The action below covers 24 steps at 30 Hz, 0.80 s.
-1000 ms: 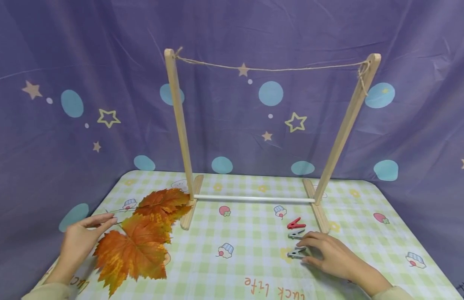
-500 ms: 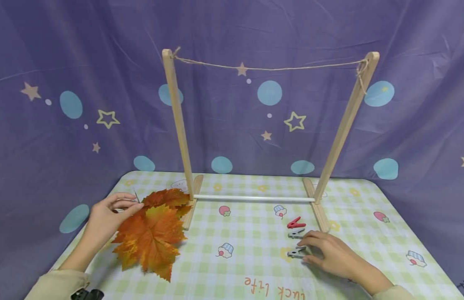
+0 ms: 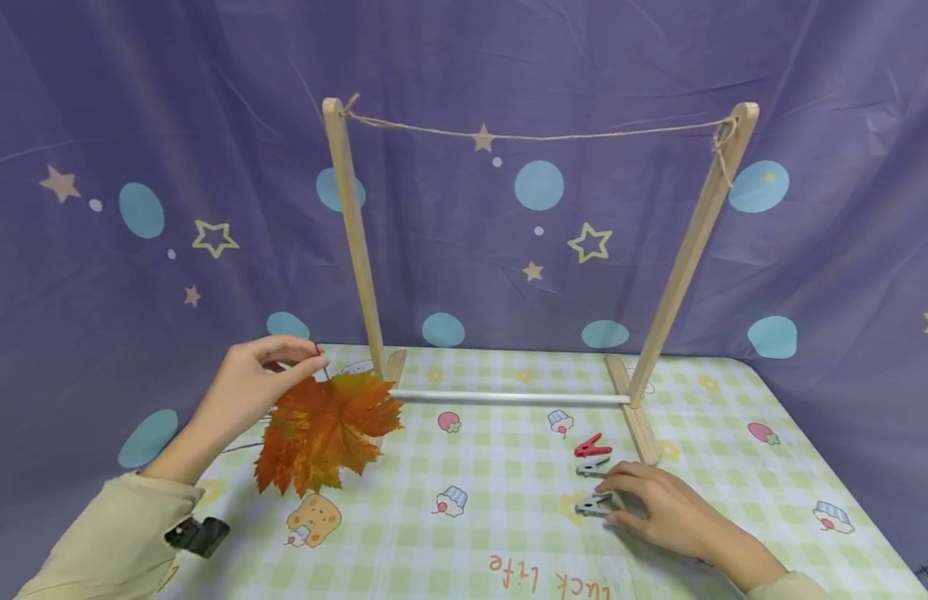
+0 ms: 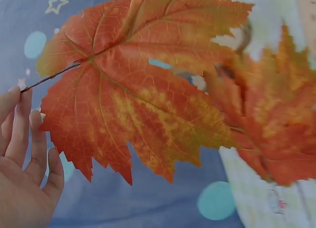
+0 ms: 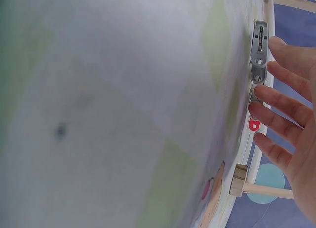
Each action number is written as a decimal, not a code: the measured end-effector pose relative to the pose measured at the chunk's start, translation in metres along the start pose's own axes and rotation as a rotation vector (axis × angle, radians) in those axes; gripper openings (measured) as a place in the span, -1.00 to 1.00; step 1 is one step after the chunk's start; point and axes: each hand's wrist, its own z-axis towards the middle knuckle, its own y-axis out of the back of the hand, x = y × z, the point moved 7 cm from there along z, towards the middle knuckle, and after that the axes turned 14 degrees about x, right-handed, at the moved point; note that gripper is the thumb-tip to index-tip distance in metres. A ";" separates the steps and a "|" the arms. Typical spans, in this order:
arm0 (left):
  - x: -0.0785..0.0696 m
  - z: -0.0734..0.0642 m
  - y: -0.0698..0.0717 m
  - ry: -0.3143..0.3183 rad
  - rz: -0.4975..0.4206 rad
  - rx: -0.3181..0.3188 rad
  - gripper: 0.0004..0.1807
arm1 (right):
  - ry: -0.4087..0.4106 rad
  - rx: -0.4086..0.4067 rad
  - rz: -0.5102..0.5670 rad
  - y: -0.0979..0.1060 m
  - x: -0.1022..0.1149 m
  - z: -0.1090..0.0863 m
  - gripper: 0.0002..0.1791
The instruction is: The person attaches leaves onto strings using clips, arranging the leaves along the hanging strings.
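Observation:
An orange-red artificial maple leaf (image 3: 332, 429) hangs over the left part of the table, its thin stem (image 4: 49, 77) pinched between the thumb and fingertips of my left hand (image 3: 254, 383). Behind it, a second maple leaf (image 4: 276, 119) shows in the left wrist view; the held leaf mostly hides it from the head view. My right hand (image 3: 662, 508) lies at the table's right side with fingers loosely bent. Its fingertips are beside two grey clothespins (image 3: 591, 507), and a red clothespin (image 3: 592, 447) lies just beyond them.
A wooden frame stands at the back, with a left post (image 3: 356, 242), a right post (image 3: 689, 258) and a white rod (image 3: 509, 397) low between them. Twine (image 3: 539, 137) is tied across the top. A checked cloth (image 3: 509, 500) covers the table; a purple curtain (image 3: 449, 50) hangs behind.
My left hand has moved right and upward, lifting one maple leaf by its stem off the table towards the frame's left post. My right hand has stayed by the clothespins.

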 end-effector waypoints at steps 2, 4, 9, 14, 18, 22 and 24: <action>-0.011 0.006 0.000 -0.026 -0.010 0.013 -0.66 | 0.001 -0.002 0.002 0.000 0.000 0.000 -0.63; -0.022 0.013 -0.001 -0.059 -0.001 0.018 -0.69 | 0.002 -0.006 0.003 0.000 0.000 0.000 -0.63; -0.047 0.029 -0.003 -0.092 0.017 0.023 -0.70 | 0.001 -0.013 -0.004 0.001 0.000 0.000 -0.64; -0.071 0.048 -0.007 -0.113 0.034 0.015 -0.70 | -0.004 -0.019 -0.021 0.004 0.000 -0.004 -0.65; -0.086 0.061 -0.006 -0.144 0.002 -0.014 -0.71 | 0.003 -0.017 -0.019 0.005 -0.001 -0.003 -0.64; -0.099 0.072 -0.004 -0.188 -0.030 -0.057 -0.68 | 0.016 -0.028 -0.016 0.006 -0.001 -0.001 -0.65; -0.105 0.078 -0.004 -0.209 -0.035 -0.072 -0.69 | 0.023 -0.033 -0.012 0.006 -0.001 0.000 -0.65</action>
